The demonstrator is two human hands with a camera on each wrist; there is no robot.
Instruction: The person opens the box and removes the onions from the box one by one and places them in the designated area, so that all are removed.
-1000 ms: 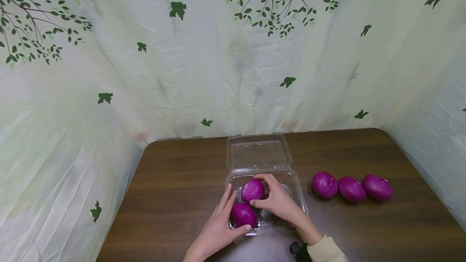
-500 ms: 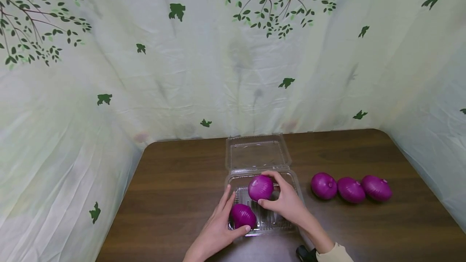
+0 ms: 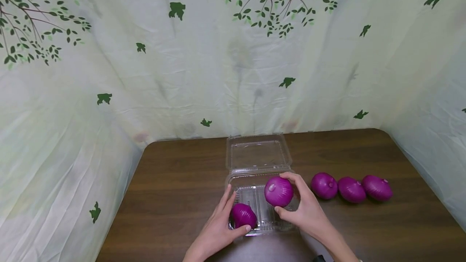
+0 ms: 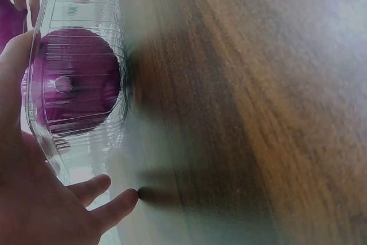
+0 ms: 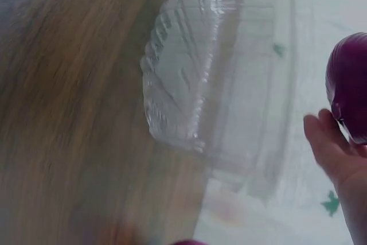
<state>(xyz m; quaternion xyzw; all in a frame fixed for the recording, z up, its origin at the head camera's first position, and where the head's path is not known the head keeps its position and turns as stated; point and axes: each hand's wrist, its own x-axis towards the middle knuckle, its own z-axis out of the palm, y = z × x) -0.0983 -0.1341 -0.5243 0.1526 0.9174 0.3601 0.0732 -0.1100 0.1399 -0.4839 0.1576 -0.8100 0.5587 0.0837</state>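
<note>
My right hand [image 3: 309,213] pinches a purple onion [image 3: 278,191] between thumb and fingers, above the right half of a clear plastic clamshell container [image 3: 267,228]. In the right wrist view this held onion [image 5: 351,87] is higher than the container wall, apart from it. Another onion [image 3: 244,216] sits in the container's front left corner, seen through the ribbed wall in the left wrist view. Around that corner my left hand [image 3: 216,229] rests with fairly straight fingers along the left side and its thumb at the front rim. The hinged lid [image 3: 258,153] lies folded back.
Three more purple onions, a left one [image 3: 324,185], a middle one [image 3: 351,189] and a right one [image 3: 377,187], lie in a row on the brown wooden table [image 3: 174,181], right of the container. A leaf-patterned curtain [image 3: 233,72] hangs behind the table.
My right hand has lifted the onion from the container's back left and carried it up and to the right. My left hand and the front onion have stayed put.
</note>
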